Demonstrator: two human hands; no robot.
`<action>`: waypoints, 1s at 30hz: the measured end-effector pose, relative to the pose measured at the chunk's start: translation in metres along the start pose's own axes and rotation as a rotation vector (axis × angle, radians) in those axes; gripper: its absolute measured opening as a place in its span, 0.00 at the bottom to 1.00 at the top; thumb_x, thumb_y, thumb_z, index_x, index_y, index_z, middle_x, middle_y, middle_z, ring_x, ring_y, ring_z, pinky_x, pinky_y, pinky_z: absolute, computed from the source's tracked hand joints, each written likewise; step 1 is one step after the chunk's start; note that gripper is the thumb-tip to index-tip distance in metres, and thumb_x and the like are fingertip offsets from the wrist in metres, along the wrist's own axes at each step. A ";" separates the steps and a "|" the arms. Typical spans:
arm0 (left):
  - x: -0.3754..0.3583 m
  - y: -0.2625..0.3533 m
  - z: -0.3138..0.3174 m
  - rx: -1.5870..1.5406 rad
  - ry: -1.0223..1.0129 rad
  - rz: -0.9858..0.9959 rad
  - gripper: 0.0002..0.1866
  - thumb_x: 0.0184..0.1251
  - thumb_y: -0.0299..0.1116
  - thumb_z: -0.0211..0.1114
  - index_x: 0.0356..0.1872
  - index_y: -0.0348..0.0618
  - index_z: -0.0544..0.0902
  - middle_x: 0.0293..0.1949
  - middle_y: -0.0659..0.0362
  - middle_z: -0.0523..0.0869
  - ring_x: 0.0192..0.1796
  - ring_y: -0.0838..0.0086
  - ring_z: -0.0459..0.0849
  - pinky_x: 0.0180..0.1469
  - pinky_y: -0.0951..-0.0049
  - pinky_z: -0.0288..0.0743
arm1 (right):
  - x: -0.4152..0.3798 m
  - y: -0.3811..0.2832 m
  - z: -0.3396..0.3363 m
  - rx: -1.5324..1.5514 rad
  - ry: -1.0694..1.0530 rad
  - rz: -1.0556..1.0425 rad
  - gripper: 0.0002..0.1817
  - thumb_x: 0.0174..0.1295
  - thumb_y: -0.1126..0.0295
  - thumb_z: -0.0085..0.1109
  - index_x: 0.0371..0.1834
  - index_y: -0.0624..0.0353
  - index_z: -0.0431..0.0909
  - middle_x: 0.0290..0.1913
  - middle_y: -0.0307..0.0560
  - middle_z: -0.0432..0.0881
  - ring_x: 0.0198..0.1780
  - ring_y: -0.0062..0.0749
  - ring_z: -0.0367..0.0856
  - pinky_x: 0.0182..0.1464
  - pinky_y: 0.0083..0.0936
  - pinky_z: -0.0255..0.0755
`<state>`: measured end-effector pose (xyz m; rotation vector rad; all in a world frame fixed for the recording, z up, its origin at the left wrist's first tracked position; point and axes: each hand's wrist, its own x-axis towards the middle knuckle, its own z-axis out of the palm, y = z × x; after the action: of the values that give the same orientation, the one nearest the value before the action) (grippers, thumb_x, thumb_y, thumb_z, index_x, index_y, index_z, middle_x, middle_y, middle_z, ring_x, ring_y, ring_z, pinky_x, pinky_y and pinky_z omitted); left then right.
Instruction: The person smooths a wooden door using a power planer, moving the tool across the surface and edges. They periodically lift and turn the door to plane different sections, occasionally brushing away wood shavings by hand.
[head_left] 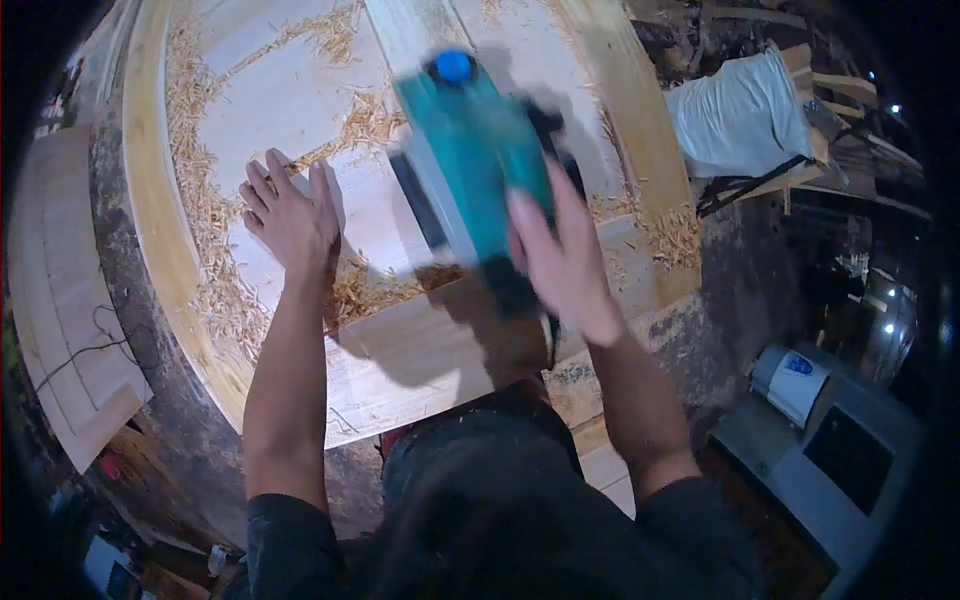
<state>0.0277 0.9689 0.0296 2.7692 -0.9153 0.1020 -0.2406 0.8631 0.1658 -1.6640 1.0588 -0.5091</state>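
Running lengthwise away from the person, the teal planer is over the pale wood panel, its blue knob end angled a touch left. Right hand's the near one, wrapped round the handle as best I can tell through the blur, so the body lies ahead and left of it. Left hand's palm-down on the panel, well apart, grasping nothing. Can't read any brand; the white label on the grey machine has a blue mark, too small to make out.
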 end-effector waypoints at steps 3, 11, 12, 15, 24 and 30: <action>0.000 0.002 -0.002 0.001 -0.011 -0.010 0.41 0.76 0.62 0.49 0.80 0.46 0.60 0.80 0.42 0.56 0.81 0.41 0.52 0.79 0.40 0.42 | -0.120 0.031 -0.031 -0.028 -0.068 0.061 0.35 0.69 0.61 0.62 0.73 0.71 0.64 0.57 0.65 0.83 0.59 0.47 0.84 0.60 0.37 0.76; -0.001 0.005 -0.003 0.000 -0.061 -0.015 0.41 0.77 0.61 0.49 0.81 0.46 0.58 0.81 0.41 0.53 0.82 0.40 0.47 0.80 0.41 0.40 | -0.135 0.040 -0.024 -0.023 -0.046 0.045 0.34 0.69 0.61 0.63 0.72 0.70 0.65 0.49 0.63 0.86 0.51 0.47 0.88 0.53 0.35 0.80; 0.000 0.005 -0.004 -0.001 -0.059 -0.019 0.40 0.77 0.61 0.49 0.81 0.47 0.58 0.81 0.41 0.53 0.82 0.40 0.47 0.80 0.41 0.40 | -0.103 0.024 -0.016 -0.032 -0.029 0.022 0.33 0.69 0.62 0.63 0.71 0.70 0.66 0.49 0.63 0.86 0.50 0.47 0.88 0.53 0.35 0.80; 0.001 0.007 -0.006 0.008 -0.059 -0.026 0.40 0.77 0.61 0.50 0.81 0.48 0.58 0.81 0.40 0.53 0.82 0.40 0.48 0.80 0.40 0.41 | 0.000 -0.014 0.009 -0.095 0.016 -0.070 0.28 0.70 0.63 0.60 0.69 0.69 0.69 0.50 0.65 0.85 0.51 0.51 0.87 0.54 0.38 0.79; 0.002 0.001 0.002 0.034 -0.025 -0.015 0.41 0.74 0.64 0.50 0.81 0.53 0.60 0.81 0.45 0.55 0.82 0.42 0.50 0.79 0.42 0.43 | 0.224 -0.022 0.050 -0.180 0.320 -0.483 0.33 0.75 0.49 0.49 0.73 0.64 0.67 0.62 0.71 0.79 0.65 0.68 0.76 0.65 0.47 0.71; 0.000 0.004 -0.002 0.023 -0.062 -0.008 0.41 0.74 0.64 0.50 0.81 0.52 0.60 0.81 0.44 0.55 0.82 0.42 0.50 0.80 0.42 0.42 | 0.010 0.011 -0.018 -0.141 0.090 -0.053 0.35 0.72 0.53 0.57 0.75 0.64 0.65 0.62 0.67 0.80 0.63 0.58 0.80 0.64 0.42 0.73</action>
<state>0.0259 0.9665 0.0326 2.8119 -0.9231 0.0265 -0.2536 0.8438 0.1603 -1.8107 1.1413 -0.5590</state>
